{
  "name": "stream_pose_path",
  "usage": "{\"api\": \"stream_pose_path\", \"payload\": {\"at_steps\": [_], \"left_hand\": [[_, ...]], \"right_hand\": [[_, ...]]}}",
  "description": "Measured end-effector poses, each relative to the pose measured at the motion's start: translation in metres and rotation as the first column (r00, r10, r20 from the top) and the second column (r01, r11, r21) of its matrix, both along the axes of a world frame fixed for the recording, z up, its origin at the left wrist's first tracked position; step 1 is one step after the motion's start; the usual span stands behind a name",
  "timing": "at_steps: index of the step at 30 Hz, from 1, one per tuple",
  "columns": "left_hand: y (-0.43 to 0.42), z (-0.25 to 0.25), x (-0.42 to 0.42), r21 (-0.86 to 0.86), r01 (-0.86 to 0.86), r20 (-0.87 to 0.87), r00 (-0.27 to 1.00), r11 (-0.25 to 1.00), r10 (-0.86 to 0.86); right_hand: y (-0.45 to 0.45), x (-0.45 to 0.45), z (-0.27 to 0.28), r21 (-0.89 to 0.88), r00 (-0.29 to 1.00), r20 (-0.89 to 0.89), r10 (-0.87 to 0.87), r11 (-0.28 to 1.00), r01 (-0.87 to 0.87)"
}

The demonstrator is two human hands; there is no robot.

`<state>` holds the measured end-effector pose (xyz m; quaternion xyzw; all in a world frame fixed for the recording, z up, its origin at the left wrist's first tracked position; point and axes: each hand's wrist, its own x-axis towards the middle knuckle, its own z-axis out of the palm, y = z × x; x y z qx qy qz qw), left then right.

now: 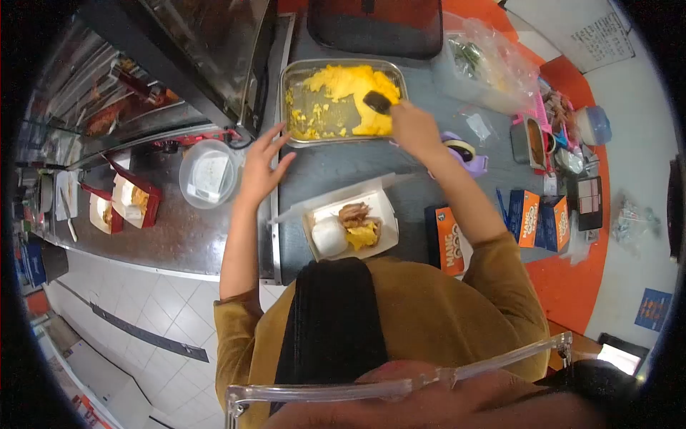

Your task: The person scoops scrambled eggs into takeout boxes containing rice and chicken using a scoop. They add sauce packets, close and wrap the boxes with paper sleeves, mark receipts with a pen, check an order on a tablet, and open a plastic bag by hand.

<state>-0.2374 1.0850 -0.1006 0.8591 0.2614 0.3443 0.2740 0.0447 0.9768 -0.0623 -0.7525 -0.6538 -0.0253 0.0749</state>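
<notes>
A metal tray (343,141) holds yellow scrambled egg (346,80), thicker along its far and right sides, with loose bits at the left. Closed around the handle of a black spoon (376,102), my right hand (416,132) is at the tray's right side, and the spoon's head rests at the egg. My left hand (263,166) is open by the tray's near left corner, fingers spread; whether a fingertip touches the rim I cannot tell. Nearer my body stands an open paper box (386,214) with a white mound of rice (329,237), shredded brown meat (354,213) and egg.
To the left are a clear round tub (209,174), two filled food boxes (136,202) and a glass display case (143,93). A purple tape dispenser (468,163), printed orange boxes (449,243) and a plastic bin with bags (475,79) lie to the right.
</notes>
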Motion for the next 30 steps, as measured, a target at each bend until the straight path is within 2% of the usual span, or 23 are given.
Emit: {"api": "stream_pose_path", "payload": {"at_steps": [1,2,3,4,5,7,9,11,13,14,16,20,23,25,26,27,28,29,30], "left_hand": [[0.005,-0.007,0.008,0.091,-0.007,-0.043,0.999,0.996,0.011],[0.013,-0.018,0.012,0.154,-0.019,-0.078,0.996,0.988,0.031],[0.018,-0.029,0.015,0.163,-0.021,-0.08,0.996,0.986,0.034],[0.021,-0.037,0.017,0.169,-0.009,-0.102,0.994,0.986,0.027],[0.024,-0.044,0.017,0.172,0.001,-0.125,0.992,0.985,0.021],[0.022,-0.043,0.022,0.161,-0.033,-0.106,0.993,0.986,0.051],[0.021,-0.041,0.024,0.174,-0.047,-0.19,0.979,0.984,0.081],[0.017,-0.048,0.025,0.181,-0.076,-0.126,0.987,0.981,0.1],[0.017,-0.054,0.026,0.2,-0.097,-0.061,0.992,0.975,0.111],[0.016,-0.057,0.025,0.193,-0.111,-0.026,0.993,0.975,0.118],[0.016,-0.06,0.026,0.191,-0.127,0.012,0.992,0.973,0.127],[0.014,-0.059,0.026,0.188,-0.138,0.037,0.99,0.972,0.133],[0.011,-0.056,0.027,0.144,-0.155,0.045,0.988,0.977,0.15],[0.011,-0.051,0.025,0.11,-0.166,0.065,0.985,0.98,0.16],[0.011,-0.046,0.023,-0.019,-0.118,0.155,0.981,0.993,0.119],[0.011,-0.043,0.022,-0.143,-0.055,0.249,0.964,0.988,0.09],[0.011,-0.044,0.016,-0.14,-0.056,0.25,0.964,0.989,0.09],[0.009,-0.047,0.006,-0.196,-0.153,0.273,0.94,0.969,0.204],[0.005,-0.05,-0.005,-0.255,-0.247,0.288,0.903,0.935,0.317]], "right_hand": [[0.011,-0.002,-0.006,0.01,1.0,0.0,-0.002,1.0,0.002],[0.021,-0.004,-0.015,-0.109,0.994,0.072,0.08,0.991,-0.072],[0.029,-0.005,-0.02,-0.232,0.977,0.131,0.169,0.963,-0.136],[0.029,-0.011,-0.014,-0.234,0.955,0.152,0.254,0.948,-0.215],[0.032,-0.009,-0.014,-0.233,0.954,0.15,0.259,0.947,-0.221],[0.032,-0.004,-0.016,-0.353,0.918,0.071,0.39,0.871,-0.343],[0.033,-0.002,-0.014,-0.369,0.932,0.01,0.362,0.868,-0.333],[0.033,0.003,-0.014,-0.381,0.942,-0.041,0.334,0.866,-0.324],[0.032,0.009,-0.022,-0.235,0.915,-0.183,0.359,0.888,-0.395],[0.031,0.009,-0.028,-0.235,0.915,-0.181,0.36,0.888,-0.396],[0.031,0.009,-0.036,-0.119,0.881,-0.257,0.398,0.891,-0.437],[0.038,-0.008,-0.042,-0.082,0.842,-0.309,0.443,0.869,-0.488],[0.053,-0.026,-0.041,-0.021,0.812,-0.379,0.443,0.873,-0.486],[0.071,-0.028,-0.06,-0.23,0.852,-0.497,0.166,0.921,-0.314],[0.077,-0.022,-0.073,-0.226,0.852,-0.496,0.169,0.922,-0.315],[0.083,-0.015,-0.092,-0.166,0.749,-0.633,0.194,0.911,-0.377],[0.085,-0.015,-0.093,-0.098,0.624,-0.751,0.215,0.899,-0.427],[0.085,-0.013,-0.094,-0.098,0.625,-0.751,0.215,0.898,-0.428],[0.083,-0.015,-0.081,-0.182,0.514,-0.858,0.013,0.927,-0.328]]}}
